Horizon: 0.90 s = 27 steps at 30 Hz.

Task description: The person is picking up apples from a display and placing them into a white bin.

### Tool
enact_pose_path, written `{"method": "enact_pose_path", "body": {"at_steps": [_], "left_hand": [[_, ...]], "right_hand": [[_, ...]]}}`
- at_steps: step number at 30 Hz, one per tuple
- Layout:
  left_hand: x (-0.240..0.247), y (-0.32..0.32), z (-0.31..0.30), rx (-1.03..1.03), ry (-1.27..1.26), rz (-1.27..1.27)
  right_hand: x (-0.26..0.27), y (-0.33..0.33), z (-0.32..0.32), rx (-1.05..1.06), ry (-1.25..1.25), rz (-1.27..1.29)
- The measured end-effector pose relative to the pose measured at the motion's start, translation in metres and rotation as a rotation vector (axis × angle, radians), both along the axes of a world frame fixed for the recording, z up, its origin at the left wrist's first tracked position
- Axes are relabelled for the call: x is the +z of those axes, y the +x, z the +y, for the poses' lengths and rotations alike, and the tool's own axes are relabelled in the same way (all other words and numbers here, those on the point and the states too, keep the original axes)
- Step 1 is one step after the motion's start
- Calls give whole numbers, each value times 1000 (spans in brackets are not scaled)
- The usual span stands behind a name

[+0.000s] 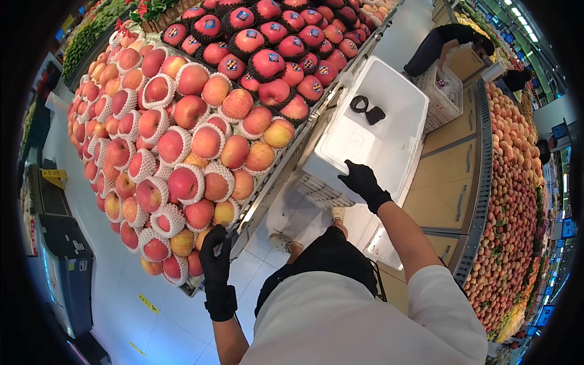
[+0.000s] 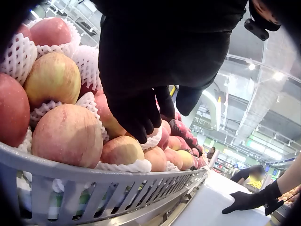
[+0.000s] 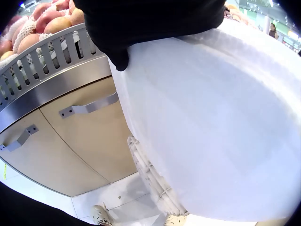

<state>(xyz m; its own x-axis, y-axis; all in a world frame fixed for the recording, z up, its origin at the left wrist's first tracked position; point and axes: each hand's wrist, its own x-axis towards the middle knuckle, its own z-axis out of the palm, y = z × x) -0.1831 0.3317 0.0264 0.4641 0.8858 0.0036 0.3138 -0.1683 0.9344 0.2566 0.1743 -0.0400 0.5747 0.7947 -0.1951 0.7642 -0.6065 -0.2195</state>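
Observation:
At the near edge of the apple display, my black-gloved left hand [image 1: 214,261] hangs with its fingers loosely bent down. In the left wrist view its fingertips come close over apples [image 2: 123,151], and no fruit shows between them. Many of these apples sit in white foam nets. My right hand [image 1: 365,184], gloved too, grips the near rim of a white foam box [image 1: 331,143]. The right wrist view shows a digit [image 3: 121,61] over the box's outer wall; its other fingers are hidden. Inside the box lie a black coil [image 1: 359,104] and a small dark piece [image 1: 375,115].
The box stands on a white plastic crate [image 1: 322,193]. A slotted grey rail [image 2: 136,193] borders the apples. Red apples in black nets [image 1: 267,64] fill the back. At the right, a peach stand [image 1: 508,182] rises above wooden cabinets [image 1: 441,182]. Another person [image 1: 438,48] bends beyond the box.

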Motion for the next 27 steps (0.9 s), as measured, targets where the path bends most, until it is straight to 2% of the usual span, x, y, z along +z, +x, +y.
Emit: {"method": "enact_pose_path", "body": {"at_steps": [5, 12, 21, 27], "left_hand": [[-14, -10, -8, 40, -43, 22], [-14, -14, -10, 16, -29, 24], [-18, -15, -10, 58, -52, 20], [-20, -14, -2, 37, -72, 10]], "right_hand": [[5, -8, 0, -16, -43, 19], [-3, 9, 1, 2, 32, -2], [-5, -15, 25, 3, 83, 14], [-1, -25, 24, -14, 33, 59]]}}
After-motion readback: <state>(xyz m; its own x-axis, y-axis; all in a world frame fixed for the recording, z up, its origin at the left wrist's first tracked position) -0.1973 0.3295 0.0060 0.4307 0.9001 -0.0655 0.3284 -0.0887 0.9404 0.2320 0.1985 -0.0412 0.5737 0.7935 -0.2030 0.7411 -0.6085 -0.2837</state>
